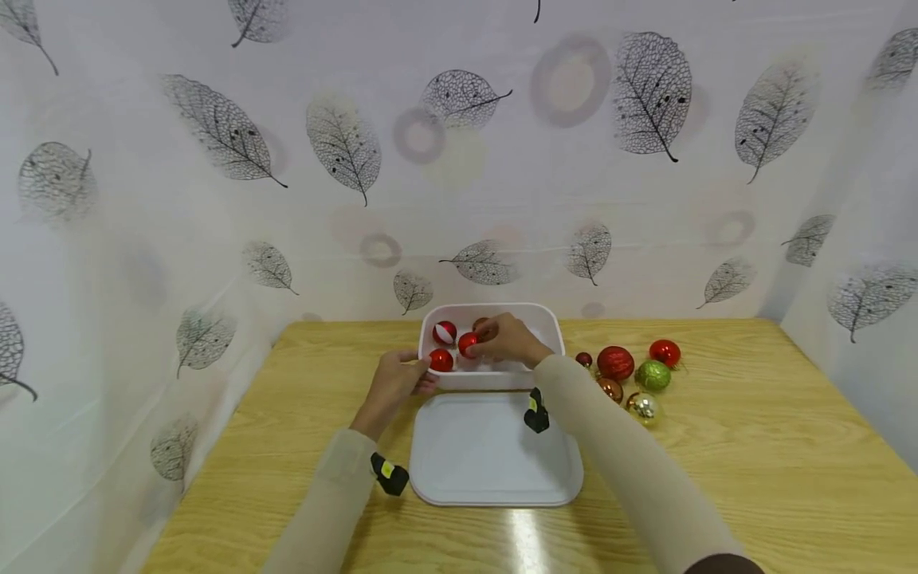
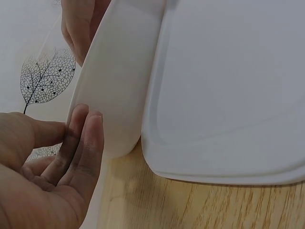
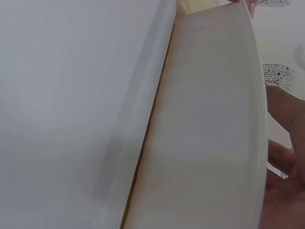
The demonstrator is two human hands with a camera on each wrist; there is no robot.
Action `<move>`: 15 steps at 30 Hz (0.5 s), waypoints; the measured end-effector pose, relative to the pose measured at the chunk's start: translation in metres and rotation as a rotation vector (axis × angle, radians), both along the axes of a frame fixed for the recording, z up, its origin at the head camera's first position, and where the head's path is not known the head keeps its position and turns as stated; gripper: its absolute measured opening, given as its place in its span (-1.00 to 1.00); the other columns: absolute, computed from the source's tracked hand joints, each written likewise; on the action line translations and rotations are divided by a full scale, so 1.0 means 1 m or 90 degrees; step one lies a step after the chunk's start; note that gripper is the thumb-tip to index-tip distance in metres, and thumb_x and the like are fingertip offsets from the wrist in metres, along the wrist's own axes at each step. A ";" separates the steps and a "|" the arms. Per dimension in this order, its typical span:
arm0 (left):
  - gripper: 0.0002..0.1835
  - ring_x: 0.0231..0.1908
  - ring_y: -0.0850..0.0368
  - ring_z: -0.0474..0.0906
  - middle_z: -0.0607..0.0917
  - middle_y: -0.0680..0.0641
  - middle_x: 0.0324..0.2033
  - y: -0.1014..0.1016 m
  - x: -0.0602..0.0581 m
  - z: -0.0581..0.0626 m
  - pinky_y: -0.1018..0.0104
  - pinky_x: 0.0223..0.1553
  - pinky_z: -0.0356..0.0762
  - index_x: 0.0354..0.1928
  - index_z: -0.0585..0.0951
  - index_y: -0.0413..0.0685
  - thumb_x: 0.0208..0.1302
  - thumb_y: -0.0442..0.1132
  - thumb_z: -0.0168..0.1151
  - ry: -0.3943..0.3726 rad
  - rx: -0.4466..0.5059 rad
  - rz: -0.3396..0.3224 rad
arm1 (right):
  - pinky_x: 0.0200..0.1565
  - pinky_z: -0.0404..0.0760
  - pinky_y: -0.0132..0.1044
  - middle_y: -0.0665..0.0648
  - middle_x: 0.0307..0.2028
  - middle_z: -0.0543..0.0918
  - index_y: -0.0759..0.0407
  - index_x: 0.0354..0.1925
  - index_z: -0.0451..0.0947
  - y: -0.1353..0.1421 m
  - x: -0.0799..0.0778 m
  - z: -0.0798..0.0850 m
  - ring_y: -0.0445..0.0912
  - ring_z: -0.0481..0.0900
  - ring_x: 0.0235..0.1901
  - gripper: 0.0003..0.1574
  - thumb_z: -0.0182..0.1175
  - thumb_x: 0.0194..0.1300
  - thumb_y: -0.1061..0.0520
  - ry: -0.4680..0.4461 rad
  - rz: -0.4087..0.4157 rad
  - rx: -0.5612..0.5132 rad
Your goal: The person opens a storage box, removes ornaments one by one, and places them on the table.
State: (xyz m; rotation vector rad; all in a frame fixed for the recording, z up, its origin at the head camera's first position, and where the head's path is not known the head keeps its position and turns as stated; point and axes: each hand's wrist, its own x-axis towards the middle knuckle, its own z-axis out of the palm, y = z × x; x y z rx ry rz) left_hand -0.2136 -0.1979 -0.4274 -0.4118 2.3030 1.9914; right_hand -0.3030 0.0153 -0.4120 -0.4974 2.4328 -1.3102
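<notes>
A shiny red ball is sitting inside the white box, toward the middle of its left half, and the right hand is gripping it between thumb and fingers, reaching in over the box's near right side. The right wrist view is showing those fingers behind the box's wall, which is hiding the ball there.

The left hand is pinching the box's rim at its near left corner, the thumb lying on the inner side and fingers pressing the outer wall.

Within the box, a red-and-white ball is resting at the back left, a second red ball is resting at the near left corner, and a brownish ball is partly hiding behind the right hand.

Just in front of the box, a white lid is lying flat. To the box's right, a loose group is resting on the wooden table: a small dark red ball nearest the box, then a ridged red ball, a copper ball, a green ball, a gold ball and a glossy red ball. Behind the box, a leaf-printed curtain is hanging.
</notes>
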 end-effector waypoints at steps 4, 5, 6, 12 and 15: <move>-0.58 -0.51 0.10 0.71 0.73 -0.24 -0.42 0.001 0.000 0.001 0.23 -0.32 0.79 0.25 0.48 -0.47 0.48 -0.33 0.17 0.003 0.007 -0.001 | -0.22 0.79 -0.17 0.28 -0.04 0.72 0.33 0.17 0.59 0.006 0.001 0.003 -0.01 0.70 -0.23 -0.40 0.48 0.22 0.12 0.004 -0.001 0.003; -0.58 -0.51 0.10 0.71 0.73 -0.24 -0.42 0.001 0.000 0.001 0.23 -0.32 0.79 0.25 0.48 -0.48 0.48 -0.33 0.17 0.003 0.007 -0.002 | -0.21 0.79 -0.17 0.27 -0.04 0.72 0.32 0.17 0.59 0.008 0.002 0.004 -0.01 0.70 -0.22 -0.40 0.47 0.23 0.12 0.004 -0.001 0.006; -0.58 -0.52 0.11 0.70 0.73 -0.24 -0.42 0.002 0.001 0.001 0.24 -0.33 0.79 0.25 0.48 -0.48 0.48 -0.34 0.17 0.003 0.008 -0.001 | -0.20 0.79 -0.17 0.27 -0.05 0.72 0.33 0.17 0.60 0.010 0.002 0.005 0.00 0.71 -0.23 -0.41 0.47 0.23 0.11 0.005 -0.001 0.006; -0.58 -0.52 0.11 0.71 0.74 -0.23 -0.43 0.001 0.001 0.000 0.27 -0.35 0.79 0.25 0.48 -0.49 0.48 -0.35 0.17 0.006 0.010 0.003 | -0.13 0.79 -0.05 0.24 -0.11 0.74 0.34 0.10 0.63 0.024 0.006 0.017 0.14 0.71 -0.17 -0.48 0.45 0.26 0.09 0.023 0.000 -0.001; -0.59 -0.51 0.10 0.71 0.74 -0.22 -0.43 0.001 0.001 0.000 0.27 -0.34 0.79 0.24 0.49 -0.49 0.47 -0.35 0.17 0.006 0.008 0.003 | -0.12 0.79 0.00 0.23 -0.15 0.76 0.34 0.08 0.64 0.031 0.006 0.021 0.19 0.72 -0.15 -0.48 0.46 0.25 0.07 0.039 0.001 -0.005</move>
